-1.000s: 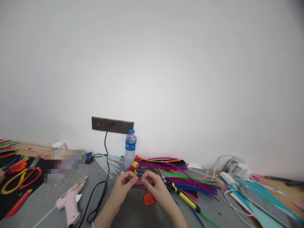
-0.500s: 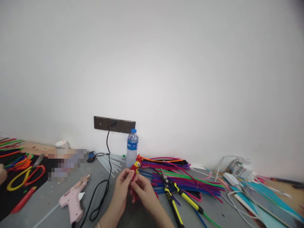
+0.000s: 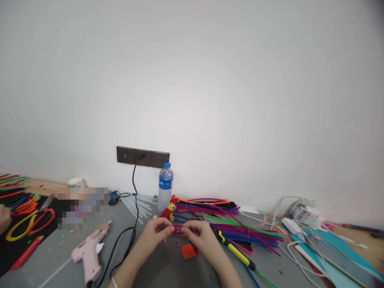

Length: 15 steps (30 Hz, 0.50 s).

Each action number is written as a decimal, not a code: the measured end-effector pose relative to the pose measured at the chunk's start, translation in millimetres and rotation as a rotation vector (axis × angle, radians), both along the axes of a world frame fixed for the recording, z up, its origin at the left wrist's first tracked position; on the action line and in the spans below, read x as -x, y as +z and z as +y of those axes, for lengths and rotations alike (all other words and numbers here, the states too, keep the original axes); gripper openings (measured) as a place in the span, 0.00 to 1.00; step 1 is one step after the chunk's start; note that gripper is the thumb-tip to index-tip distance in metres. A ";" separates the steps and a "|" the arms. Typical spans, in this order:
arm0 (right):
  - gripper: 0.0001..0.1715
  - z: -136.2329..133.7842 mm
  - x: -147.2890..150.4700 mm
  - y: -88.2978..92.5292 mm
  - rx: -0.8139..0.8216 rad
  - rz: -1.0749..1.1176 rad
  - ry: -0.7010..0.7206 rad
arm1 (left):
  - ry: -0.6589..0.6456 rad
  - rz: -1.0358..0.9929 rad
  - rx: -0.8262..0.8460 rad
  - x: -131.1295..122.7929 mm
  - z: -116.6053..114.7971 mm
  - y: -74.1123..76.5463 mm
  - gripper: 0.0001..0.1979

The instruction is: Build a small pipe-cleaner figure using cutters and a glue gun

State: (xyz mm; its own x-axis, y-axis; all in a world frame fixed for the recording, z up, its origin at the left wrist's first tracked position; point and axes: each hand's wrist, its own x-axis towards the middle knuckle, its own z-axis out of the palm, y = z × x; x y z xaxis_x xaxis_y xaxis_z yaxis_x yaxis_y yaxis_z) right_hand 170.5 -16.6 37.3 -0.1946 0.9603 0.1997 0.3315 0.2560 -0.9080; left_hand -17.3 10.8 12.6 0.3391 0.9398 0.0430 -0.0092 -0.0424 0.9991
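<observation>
Both hands, pressed together half a second ago, have parted: left hand (image 3: 156, 233) and right hand (image 3: 200, 237) each pinch an end of the red pipe cleaner (image 3: 183, 228), now stretched straight just above the worktop (image 3: 174, 273), near an orange scrap (image 3: 189, 251)

No words can be read here. The water bottle (image 3: 165, 188) has a blue label (image 3: 165, 184), but its print seems too small to read.
</observation>
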 end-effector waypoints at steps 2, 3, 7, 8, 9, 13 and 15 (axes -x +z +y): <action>0.14 -0.2 -0.4 -0.7 0.001 0.035 -0.004 | -0.059 0.026 0.019 -0.4 -2.7 1.1 0.19; 0.13 -0.2 -0.5 -1.2 0.004 0.051 -0.005 | -0.084 0.036 0.023 -0.8 -4.0 2.3 0.19; 0.09 -0.3 -0.2 -2.6 0.007 0.082 0.015 | -0.132 0.075 0.022 -2.6 -9.3 8.4 0.20; 0.09 -0.6 0.0 -2.5 0.009 0.087 0.027 | -0.134 0.087 0.021 -2.9 -10.4 9.7 0.20; 0.08 -1.0 0.1 -2.3 0.012 0.092 0.036 | -0.134 0.098 0.018 -3.1 -11.3 10.6 0.19; 0.12 -2.8 1.3 0.7 0.011 0.100 0.044 | -0.094 0.079 0.006 -3.0 -12.2 12.3 0.20; 0.15 -3.5 3.1 2.9 -0.024 0.078 0.028 | -0.046 0.045 0.009 -2.7 -11.2 12.8 0.21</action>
